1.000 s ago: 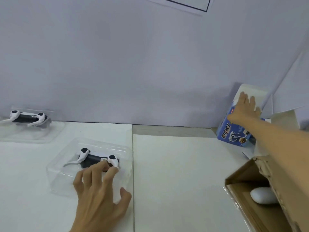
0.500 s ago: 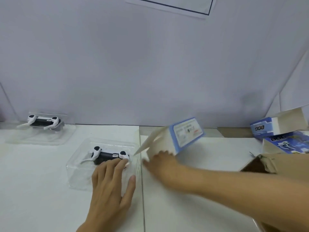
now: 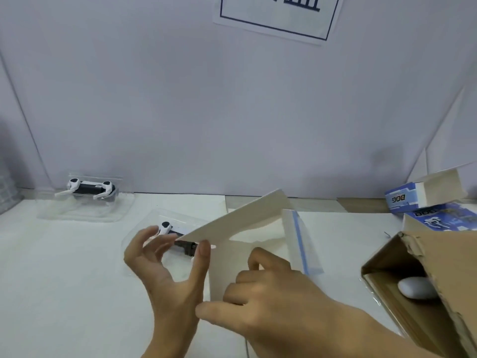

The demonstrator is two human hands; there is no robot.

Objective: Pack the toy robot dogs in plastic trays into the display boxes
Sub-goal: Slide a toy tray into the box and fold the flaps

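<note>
My right hand [image 3: 278,303] grips an open white display box [image 3: 258,218] with a blue edge, held low over the table's middle. My left hand [image 3: 165,275] pinches the corner of the box's raised flap between thumb and fingertips. Just behind that flap lies a clear plastic tray [image 3: 140,232] holding a black and white toy robot dog [image 3: 166,227], partly hidden by the flap and my fingers. A second toy dog [image 3: 90,188] sits in its own clear tray [image 3: 77,211] at the far left by the wall.
Two blue "DOG" display boxes [image 3: 413,196] [image 3: 444,218] lie at the right against the wall. A brown cardboard carton [image 3: 438,251] lies open at the right edge with a white rounded object [image 3: 415,286] inside. A printed sheet [image 3: 278,19] hangs on the wall.
My right hand took a display box from the right and brought it to the middle. My left hand lifted off the near tray and took the box's flap.
</note>
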